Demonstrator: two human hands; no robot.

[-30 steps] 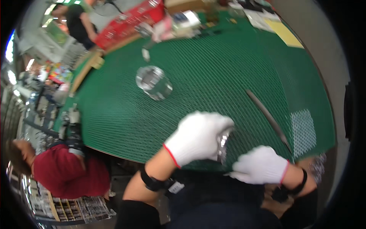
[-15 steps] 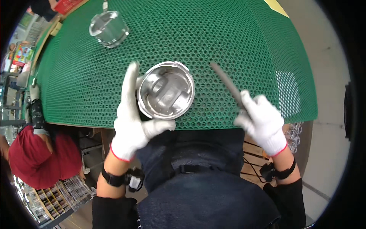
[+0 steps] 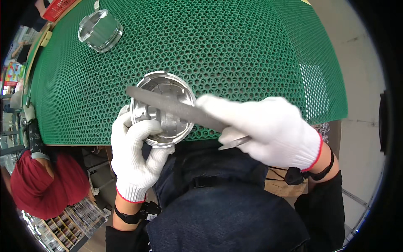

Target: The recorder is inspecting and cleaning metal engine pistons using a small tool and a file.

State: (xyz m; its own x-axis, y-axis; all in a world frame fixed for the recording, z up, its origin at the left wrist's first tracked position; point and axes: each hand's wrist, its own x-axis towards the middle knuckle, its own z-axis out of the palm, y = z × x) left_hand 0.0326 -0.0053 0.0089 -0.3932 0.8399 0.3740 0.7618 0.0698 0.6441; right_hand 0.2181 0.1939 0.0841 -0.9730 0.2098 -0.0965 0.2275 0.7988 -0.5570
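Holding file (image 3: 172, 106) in right hand (image 3: 273, 131), perhaps touching piston (image 3: 170, 126) in left hand (image 3: 134, 163)

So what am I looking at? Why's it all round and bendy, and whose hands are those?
A wide camera on a person's head looks down, and its lens makes straight edges bend near the rim. There's no robot, just that person's hands in white gloves. The left hand holds a hollow metal part. The right hand grips a long grey bar, which crosses over the part's open side. I can't tell whether they touch. On the green mat, full of holes, sits another metal piece. At far left is a co-worker in a red top.
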